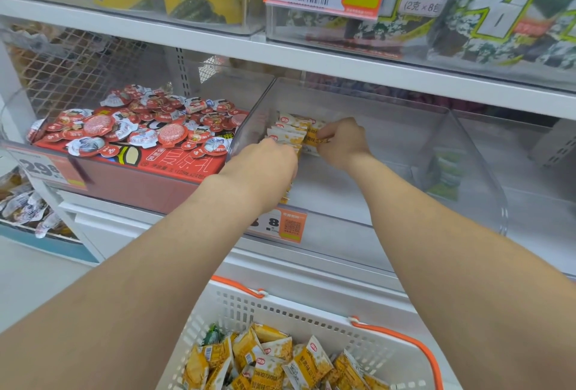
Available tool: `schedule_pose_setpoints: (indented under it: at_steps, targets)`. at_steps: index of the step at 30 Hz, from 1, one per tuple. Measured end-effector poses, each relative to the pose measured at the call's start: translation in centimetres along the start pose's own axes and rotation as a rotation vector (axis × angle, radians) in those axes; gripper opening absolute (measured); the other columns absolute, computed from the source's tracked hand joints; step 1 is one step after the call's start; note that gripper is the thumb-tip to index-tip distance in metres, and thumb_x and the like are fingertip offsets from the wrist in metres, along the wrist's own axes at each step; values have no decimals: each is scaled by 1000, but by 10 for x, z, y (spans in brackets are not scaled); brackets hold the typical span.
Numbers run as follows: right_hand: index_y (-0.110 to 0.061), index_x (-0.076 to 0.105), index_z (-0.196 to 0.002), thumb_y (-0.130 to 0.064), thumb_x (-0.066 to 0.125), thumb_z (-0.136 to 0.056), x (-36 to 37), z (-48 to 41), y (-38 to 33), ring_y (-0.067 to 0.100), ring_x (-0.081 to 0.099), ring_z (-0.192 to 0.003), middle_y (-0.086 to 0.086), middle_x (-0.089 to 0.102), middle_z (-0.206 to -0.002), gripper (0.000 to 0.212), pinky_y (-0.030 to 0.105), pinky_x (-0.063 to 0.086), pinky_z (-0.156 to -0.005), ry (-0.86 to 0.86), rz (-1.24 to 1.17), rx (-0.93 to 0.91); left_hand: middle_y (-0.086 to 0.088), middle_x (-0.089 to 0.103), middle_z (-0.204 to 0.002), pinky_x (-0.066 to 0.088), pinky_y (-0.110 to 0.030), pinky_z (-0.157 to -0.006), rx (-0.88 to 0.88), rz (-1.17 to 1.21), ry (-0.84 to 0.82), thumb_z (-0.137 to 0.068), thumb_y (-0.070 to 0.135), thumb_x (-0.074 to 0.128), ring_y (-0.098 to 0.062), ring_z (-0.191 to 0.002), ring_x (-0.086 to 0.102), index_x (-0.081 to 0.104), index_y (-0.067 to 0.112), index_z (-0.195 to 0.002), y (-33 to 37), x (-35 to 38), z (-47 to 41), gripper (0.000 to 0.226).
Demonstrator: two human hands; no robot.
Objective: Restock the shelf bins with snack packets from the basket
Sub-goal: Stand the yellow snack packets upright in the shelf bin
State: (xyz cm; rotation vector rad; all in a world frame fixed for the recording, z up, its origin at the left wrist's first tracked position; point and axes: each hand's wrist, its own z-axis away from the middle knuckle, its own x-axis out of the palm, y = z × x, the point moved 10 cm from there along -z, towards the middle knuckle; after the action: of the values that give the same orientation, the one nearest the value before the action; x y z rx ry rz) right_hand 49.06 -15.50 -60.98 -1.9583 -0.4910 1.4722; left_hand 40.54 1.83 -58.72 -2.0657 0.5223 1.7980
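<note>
Both my arms reach into a clear plastic shelf bin (389,227) on the middle shelf. A row of small yellow-and-white snack packets (291,129) stands against the bin's left wall. My left hand (265,168) is curled over the near end of that row, its fingers hidden behind its back. My right hand (343,142) pinches a yellow packet (313,137) at the far end of the row. Below, a white slotted basket (311,318) with orange handles holds a heap of the same yellow packets (274,361).
Left of the bin, a red carton (174,162) is piled with round red-and-white sealed snacks. A second clear bin (530,171) stands to the right with green packets (445,171) at the divider. Orange price tags (286,224) hang on the shelf edge. Seaweed packs fill the shelf above.
</note>
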Motion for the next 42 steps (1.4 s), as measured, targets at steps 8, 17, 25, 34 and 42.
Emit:
schedule_pose_setpoints:
  at_steps: [8, 17, 25, 34, 42]
  targets:
    - [-18, 68, -119, -10, 66, -88, 2, 8, -6, 34, 57, -108, 12, 40, -135, 32, 32, 52, -95, 13, 206, 48, -10, 66, -118, 42, -33, -68, 1, -53, 37, -97, 8, 68, -29, -107, 66, 69, 21, -122, 3, -5, 5, 29]
    - [-16, 66, -130, 4, 48, -87, 43, 22, -37, 24, 63, -118, 4, 70, -128, 51, 33, 51, -102, -317, 16, -124, 4, 35, -68, 35, -33, -61, 12, -1, 103, -92, 2, 66, -33, -94, 67, 64, 21, -85, 7, -17, 11, 21]
    - [-5, 75, -105, -5, 49, -90, -28, 39, -33, 33, 68, -105, 14, 72, -111, 30, 39, 59, -88, -121, 171, -46, -1, 55, -69, 49, -40, -60, -60, 118, 254, -87, -1, 68, -35, -74, 64, 59, 22, -77, 1, -39, 23, 27]
    - [-21, 68, -76, -30, 54, -77, -91, 222, -101, 25, 56, -58, -4, 62, -58, 17, 35, 54, -60, -157, 413, -717, 12, 64, -71, 55, -37, -69, -119, 362, 255, -78, 44, 62, -21, -76, 65, 65, 34, -76, 33, -83, 101, 10]
    - [-14, 60, -73, -33, 58, -89, 12, 352, 49, 26, 62, -74, 2, 62, -75, 24, 39, 59, -73, -1175, 1071, -483, 17, 59, -83, 47, -30, -78, 215, 154, -707, -96, 54, 63, -7, -80, 56, 69, 33, -99, 137, 45, 188, 23]
